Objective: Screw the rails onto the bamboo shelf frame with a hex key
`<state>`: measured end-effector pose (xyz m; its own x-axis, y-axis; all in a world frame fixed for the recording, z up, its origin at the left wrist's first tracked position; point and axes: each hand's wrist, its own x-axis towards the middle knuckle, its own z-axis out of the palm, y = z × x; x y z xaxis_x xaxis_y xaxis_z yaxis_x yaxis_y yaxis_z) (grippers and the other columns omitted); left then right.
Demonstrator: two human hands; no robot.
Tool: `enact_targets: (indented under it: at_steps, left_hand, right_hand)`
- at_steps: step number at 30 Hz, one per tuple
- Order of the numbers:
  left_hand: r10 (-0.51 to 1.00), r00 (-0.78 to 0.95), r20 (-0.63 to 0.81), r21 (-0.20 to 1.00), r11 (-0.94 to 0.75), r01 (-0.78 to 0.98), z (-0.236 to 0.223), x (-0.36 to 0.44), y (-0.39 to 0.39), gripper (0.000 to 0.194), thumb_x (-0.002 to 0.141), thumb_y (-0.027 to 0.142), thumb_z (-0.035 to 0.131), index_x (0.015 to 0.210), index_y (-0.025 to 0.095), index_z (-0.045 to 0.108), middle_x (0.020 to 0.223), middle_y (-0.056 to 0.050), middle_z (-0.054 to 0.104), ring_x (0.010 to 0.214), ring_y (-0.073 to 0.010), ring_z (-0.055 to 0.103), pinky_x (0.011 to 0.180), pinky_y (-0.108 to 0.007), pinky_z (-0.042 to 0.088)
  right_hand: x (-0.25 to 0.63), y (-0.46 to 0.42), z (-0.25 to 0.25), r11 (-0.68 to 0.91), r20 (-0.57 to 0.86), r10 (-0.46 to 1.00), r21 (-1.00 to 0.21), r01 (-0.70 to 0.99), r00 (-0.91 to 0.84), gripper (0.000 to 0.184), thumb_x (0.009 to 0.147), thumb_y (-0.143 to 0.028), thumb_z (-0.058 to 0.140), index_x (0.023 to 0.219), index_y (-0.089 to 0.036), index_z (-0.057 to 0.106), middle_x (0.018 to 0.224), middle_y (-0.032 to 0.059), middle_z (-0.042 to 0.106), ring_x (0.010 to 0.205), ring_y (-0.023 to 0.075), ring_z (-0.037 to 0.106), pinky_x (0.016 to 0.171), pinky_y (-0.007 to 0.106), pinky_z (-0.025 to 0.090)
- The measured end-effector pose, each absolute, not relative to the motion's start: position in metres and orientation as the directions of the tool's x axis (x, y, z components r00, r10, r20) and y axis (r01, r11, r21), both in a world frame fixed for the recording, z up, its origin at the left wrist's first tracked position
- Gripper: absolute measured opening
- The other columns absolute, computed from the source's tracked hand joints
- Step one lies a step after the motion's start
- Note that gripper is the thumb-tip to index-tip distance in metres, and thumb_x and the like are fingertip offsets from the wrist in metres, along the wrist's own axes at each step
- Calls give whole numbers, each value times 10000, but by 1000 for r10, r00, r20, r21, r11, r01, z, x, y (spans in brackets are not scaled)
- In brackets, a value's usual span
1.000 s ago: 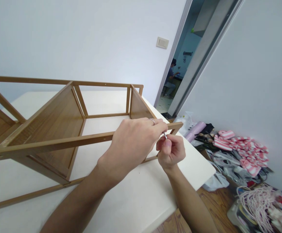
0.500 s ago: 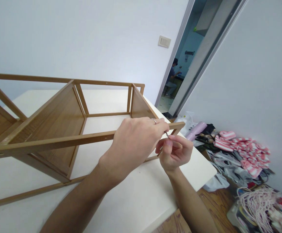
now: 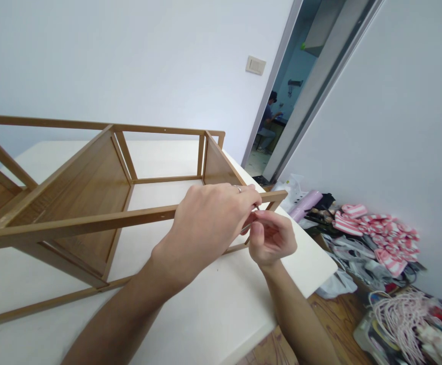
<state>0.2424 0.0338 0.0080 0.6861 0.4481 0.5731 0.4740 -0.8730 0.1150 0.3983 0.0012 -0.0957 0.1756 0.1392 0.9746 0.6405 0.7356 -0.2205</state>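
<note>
Wooden frame on a white worktop, both hands at its right-hand end. The left hand lies over the near rail, back upward, fingers curled under; how firmly its grip is closed, and on what, cannot be told, most of the fingertips being hidden. The right hand is just beside it, loosely curled, thumb and forefinger partly apart, near a thin rod; whether that grip holds the rod cannot be told. The rod lies between the hands, mostly covered. Handling, as judged: the frame should be stiff, fairly light for its bulk and a little slippery, best taken by the rails close to a joint rather than by the panels. The rod should be hard, light and easily dropped, best pinched at its free end. Surroundings: the worktop is flat and smooth, before a plain wall bearing a switch. Through a doorway a person sits. To the right, a purple roll, striped cloth and pale cord are heaped near the wooden floor
</note>
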Motion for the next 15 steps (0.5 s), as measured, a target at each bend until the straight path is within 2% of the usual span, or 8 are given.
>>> enact_targets:
  at_steps: [6,11,15]
  left_hand:
    - [455,692,561,138,-875,463,8,242,35,200,1015,225,583,1090,275,762,915,31,809,739,-200,736,551,-302,331]
    - [459,696,552,129,-872,473,9,241,34,227,1023,218,549,1060,275,765,808,26,777,682,-196,701,533,-297,306]
    - [460,697,550,134,-873,470,10,241,34,230,1009,199,554,1042,281,766,764,29,763,644,-187,683,522,-295,303]
  right_hand:
    - [401,3,-89,726,991,111,-133,674,76,528,764,-76,643,1275,-212,649,820,-12,757,478,149,705,466,267,625]
    - [403,5,-90,702,994,103,-94,706,30,613,743,-102,721,1330,-248,619,835,-18,769,469,140,684,379,237,577]
    - [408,3,-91,675,991,126,-62,735,-33,717,699,-169,835,1367,-263,590,902,4,788,505,149,700,381,251,598]
